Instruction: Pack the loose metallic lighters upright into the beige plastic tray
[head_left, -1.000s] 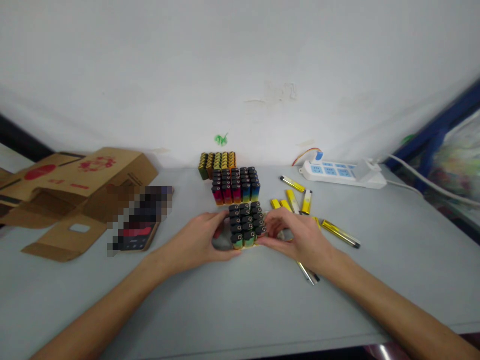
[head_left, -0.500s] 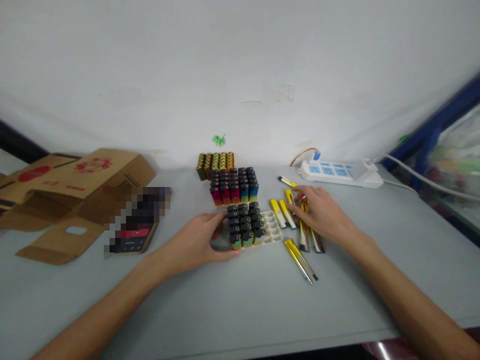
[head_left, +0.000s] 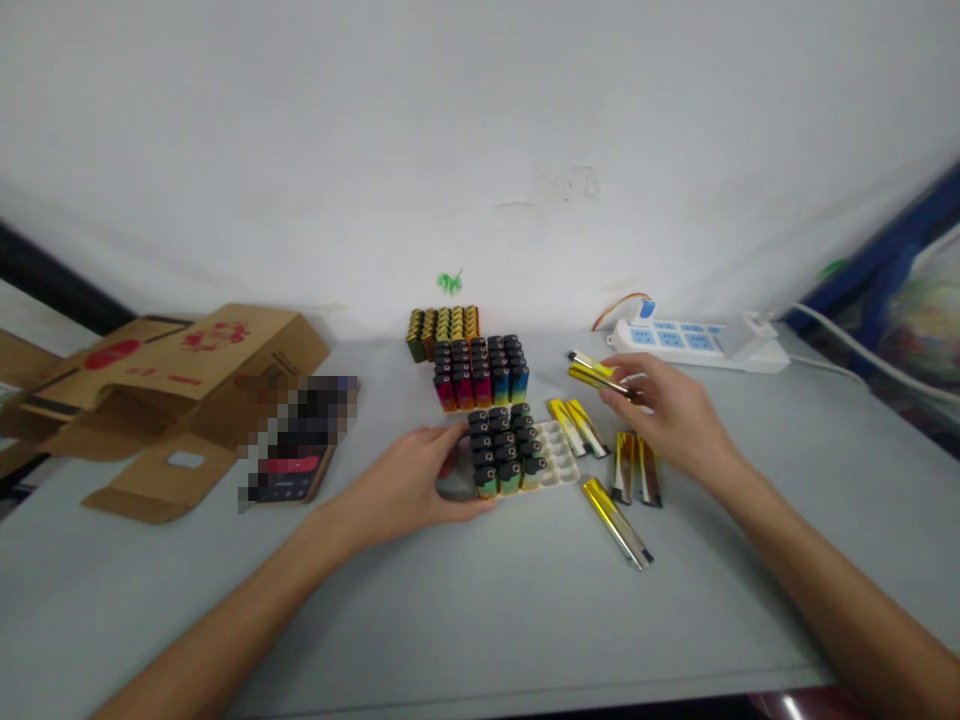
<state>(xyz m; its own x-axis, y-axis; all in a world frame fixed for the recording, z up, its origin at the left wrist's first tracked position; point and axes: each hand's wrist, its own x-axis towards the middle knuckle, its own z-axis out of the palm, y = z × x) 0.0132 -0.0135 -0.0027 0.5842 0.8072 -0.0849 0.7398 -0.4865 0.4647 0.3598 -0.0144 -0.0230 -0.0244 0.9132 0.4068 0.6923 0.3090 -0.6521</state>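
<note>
My left hand [head_left: 409, 480] curls round the left side of a white plastic tray [head_left: 559, 455], thumb at its front corner and fingers beside the lighters. Black-topped lighters [head_left: 504, 445] stand upright in the tray's left part; bare round sockets show on the right. Raised over the table right of the tray, my right hand [head_left: 660, 405] pinches a yellow-and-silver lighter [head_left: 592, 375] between thumb and fingers. Part of that lighter is covered by the fingers. More such lighters lie flat: a pair [head_left: 576, 428] beside the tray, others [head_left: 637, 468] below my right hand, and some [head_left: 616, 522] nearer the front.
Behind the tray stand blocks of pink and blue lighters [head_left: 480, 375] and gold ones [head_left: 442, 330], close to the wall. A white power strip [head_left: 697, 345] with cables lies at the back right. On the left are an opened cardboard box [head_left: 202, 365] and a phone [head_left: 300, 450].
My right hand has lifted a yellow-and-silver lighter off the table from among the loose ones. My left hand stays at the tray. The whole view has shifted slightly.
</note>
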